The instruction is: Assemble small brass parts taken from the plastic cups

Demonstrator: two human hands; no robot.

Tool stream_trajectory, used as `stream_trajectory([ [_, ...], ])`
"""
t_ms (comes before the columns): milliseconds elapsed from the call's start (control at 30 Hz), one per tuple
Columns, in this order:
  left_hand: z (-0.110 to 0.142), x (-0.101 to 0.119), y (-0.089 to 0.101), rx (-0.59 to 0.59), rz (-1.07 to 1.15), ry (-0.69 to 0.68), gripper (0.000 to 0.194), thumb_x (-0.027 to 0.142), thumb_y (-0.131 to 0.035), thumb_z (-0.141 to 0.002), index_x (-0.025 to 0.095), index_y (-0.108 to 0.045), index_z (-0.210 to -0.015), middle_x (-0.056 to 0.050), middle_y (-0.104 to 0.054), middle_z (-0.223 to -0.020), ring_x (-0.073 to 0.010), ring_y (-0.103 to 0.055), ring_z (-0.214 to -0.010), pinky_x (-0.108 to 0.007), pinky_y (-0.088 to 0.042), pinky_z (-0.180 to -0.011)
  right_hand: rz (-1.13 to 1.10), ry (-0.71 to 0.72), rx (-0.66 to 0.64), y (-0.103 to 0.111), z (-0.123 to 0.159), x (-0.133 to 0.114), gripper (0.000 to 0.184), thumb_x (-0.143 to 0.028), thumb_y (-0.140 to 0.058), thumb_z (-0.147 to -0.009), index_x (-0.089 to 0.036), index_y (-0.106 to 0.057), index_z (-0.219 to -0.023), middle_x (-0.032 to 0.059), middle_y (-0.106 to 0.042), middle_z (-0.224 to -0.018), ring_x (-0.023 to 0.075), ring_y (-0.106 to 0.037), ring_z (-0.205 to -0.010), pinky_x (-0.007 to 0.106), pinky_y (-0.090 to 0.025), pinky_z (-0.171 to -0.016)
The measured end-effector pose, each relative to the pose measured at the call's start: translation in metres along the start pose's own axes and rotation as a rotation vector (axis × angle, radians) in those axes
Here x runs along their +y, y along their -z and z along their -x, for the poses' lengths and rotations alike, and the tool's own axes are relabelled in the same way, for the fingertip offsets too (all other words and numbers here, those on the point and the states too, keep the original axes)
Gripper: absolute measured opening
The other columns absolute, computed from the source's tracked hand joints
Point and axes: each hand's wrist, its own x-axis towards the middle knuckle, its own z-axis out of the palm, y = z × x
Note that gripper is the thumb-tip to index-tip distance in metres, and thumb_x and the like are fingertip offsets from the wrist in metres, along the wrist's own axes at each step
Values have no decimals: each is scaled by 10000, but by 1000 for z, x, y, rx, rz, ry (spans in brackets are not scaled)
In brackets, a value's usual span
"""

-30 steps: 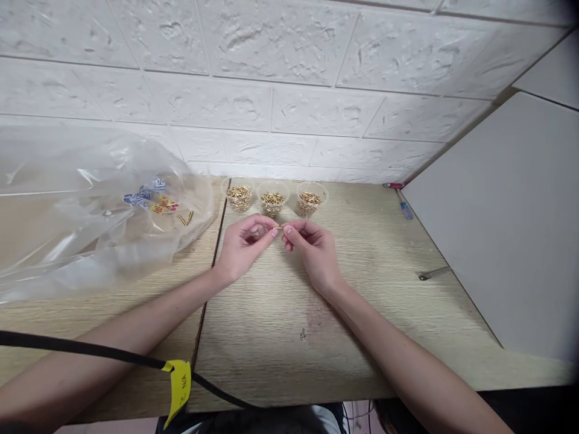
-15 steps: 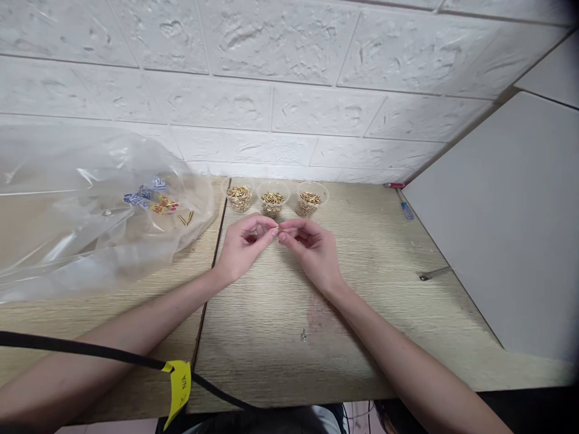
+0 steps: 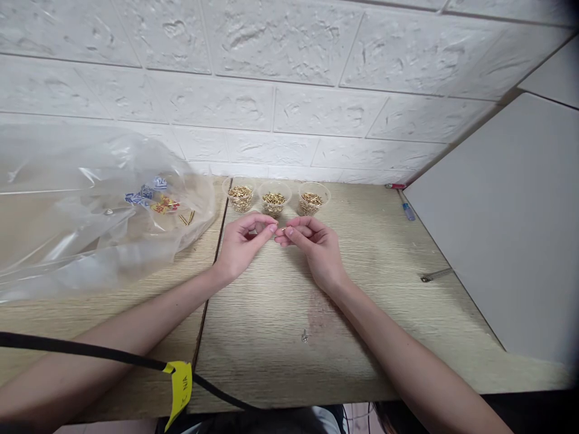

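Observation:
My left hand (image 3: 242, 244) is closed in a pinch, thumb against forefinger; whatever it holds at the tips is too small to make out. Just beside it, my right hand (image 3: 319, 247) pinches a small gold-coloured metal pin (image 3: 284, 229) between thumb and forefinger, with only a bit showing. The fingertips of both hands almost meet above the table. Behind them stand three clear plastic cups, a left one (image 3: 239, 207), a middle one (image 3: 274, 208) and a right one (image 3: 311, 207), each holding many small gold-coloured metal pieces.
A large clear plastic bag (image 3: 81, 241) covers the left side, with gold pins and printed wrappers showing. A small metal part (image 3: 304, 336) lies near the front. At right are a screwdriver (image 3: 408, 211), a metal tool (image 3: 434, 275) and a grey panel (image 3: 506, 223). A black cable (image 3: 81, 349) crosses my left forearm.
My fingertips came together around the gold pin, hiding most of it, then parted slightly. The pin's visible bit is now at my right fingertips. The cups have stayed put.

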Motion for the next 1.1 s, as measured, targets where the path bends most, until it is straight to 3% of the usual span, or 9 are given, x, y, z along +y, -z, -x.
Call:
stream_trajectory([
  [267,-1,1,-1,-15,2,-55,104,267,-723,-760,169,-732,-792,-36,-633,-736,-97,-529,-615,-217,-377,-526,65,52,65,-1,1,2,208,-344,-768,-739,-169,-672,-797,11,-670,-682,128,-618,-639,288,-520,-651],
  [767,0,2,-2,-38,-23,-47,122,275,-723,-759,155,-736,-773,-54,-664,-767,-122,-594,-682,-217,-430,-546,5,54,113,-6,3,6,191,-321,-749,-748,-163,-648,-783,1,-668,-672,106,-598,-601,260,-518,-623],
  [1100,1,-2,-2,-4,-11,-7,152,295,-735,-748,145,-738,-771,-50,-665,-737,-115,-583,-646,-218,-422,-544,93,80,90,-6,4,7,203,-342,-729,-763,-160,-645,-798,10,-667,-694,112,-601,-610,272,-523,-634],
])
